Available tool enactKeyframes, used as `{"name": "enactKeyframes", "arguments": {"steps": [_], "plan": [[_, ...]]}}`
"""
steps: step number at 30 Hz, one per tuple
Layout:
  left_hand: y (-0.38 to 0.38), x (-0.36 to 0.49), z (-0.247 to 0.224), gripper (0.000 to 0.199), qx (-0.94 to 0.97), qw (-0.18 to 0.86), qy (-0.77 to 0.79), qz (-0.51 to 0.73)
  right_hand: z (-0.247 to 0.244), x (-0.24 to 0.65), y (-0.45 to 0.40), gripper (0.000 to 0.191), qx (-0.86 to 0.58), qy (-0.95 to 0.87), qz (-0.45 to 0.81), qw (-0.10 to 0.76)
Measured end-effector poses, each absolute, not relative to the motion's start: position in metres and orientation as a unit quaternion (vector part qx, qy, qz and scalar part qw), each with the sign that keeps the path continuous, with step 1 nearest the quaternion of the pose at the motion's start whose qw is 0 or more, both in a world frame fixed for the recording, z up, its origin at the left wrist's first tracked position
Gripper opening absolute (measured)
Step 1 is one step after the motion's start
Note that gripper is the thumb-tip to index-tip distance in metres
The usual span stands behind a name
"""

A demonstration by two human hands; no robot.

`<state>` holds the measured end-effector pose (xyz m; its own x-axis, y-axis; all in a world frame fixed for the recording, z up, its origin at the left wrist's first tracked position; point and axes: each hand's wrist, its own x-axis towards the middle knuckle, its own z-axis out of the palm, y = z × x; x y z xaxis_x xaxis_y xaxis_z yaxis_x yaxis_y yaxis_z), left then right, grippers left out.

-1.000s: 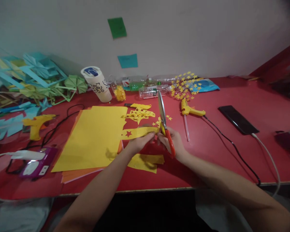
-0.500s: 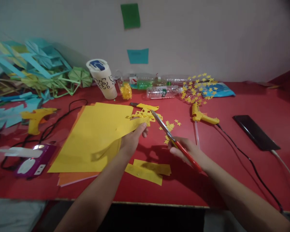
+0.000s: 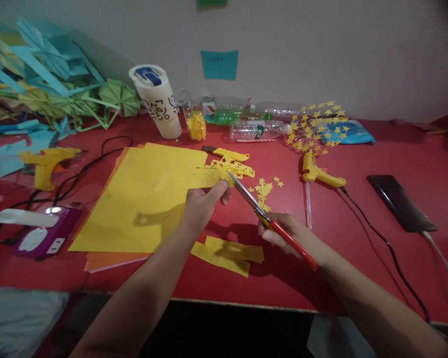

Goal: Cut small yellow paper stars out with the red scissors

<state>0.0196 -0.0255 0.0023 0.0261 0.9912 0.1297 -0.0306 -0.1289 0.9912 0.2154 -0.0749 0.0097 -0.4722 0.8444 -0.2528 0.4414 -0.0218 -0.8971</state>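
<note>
My left hand (image 3: 203, 204) pinches a yellow paper strip (image 3: 205, 177) with thumb and fingers, above the right edge of the yellow sheets. Faint marks show on the strip. In my right hand (image 3: 281, 223) are red-handled scissors (image 3: 248, 196), pointing up and left. Their tips meet or overlap the strip's right part in view; whether they touch it I cannot tell. Just beyond lie star-punched paper scraps (image 3: 239, 166) and a yellow cutter knife (image 3: 231, 154). Small yellow stars (image 3: 263, 190) are scattered right of the scissors. Nearer me lie two more yellow strips (image 3: 227, 253).
Yellow sheets (image 3: 130, 199) cover the left middle of the red table (image 3: 343, 253). Glue guns (image 3: 323, 176) with cables lie on both sides. A tumbler (image 3: 159, 107), plastic bottles (image 3: 257, 130) and a star-covered ornament (image 3: 309, 130) stand behind. A phone (image 3: 401, 201) lies right, a purple power strip (image 3: 48, 231) left.
The strip in my left hand has turned from slanting to nearly level. The scissor tips have shifted slightly left, to the strip's edge. The camera view has tilted down a little.
</note>
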Motion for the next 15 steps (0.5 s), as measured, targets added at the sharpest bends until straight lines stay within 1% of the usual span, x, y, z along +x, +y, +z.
{"name": "enactKeyframes", "arguments": {"steps": [10,15], "plan": [[-0.0253,0.0158,0.0042,0.03,0.53,0.481,0.455,0.53,0.01,0.2187,-0.0771,0.054,-0.467,-0.671,0.543,0.191],[-0.0248,0.0153,0.005,0.03,0.532,0.48,0.457,0.526,0.0091,0.2186,-0.0773,0.055,-0.464,-0.671,0.545,0.194]]}}
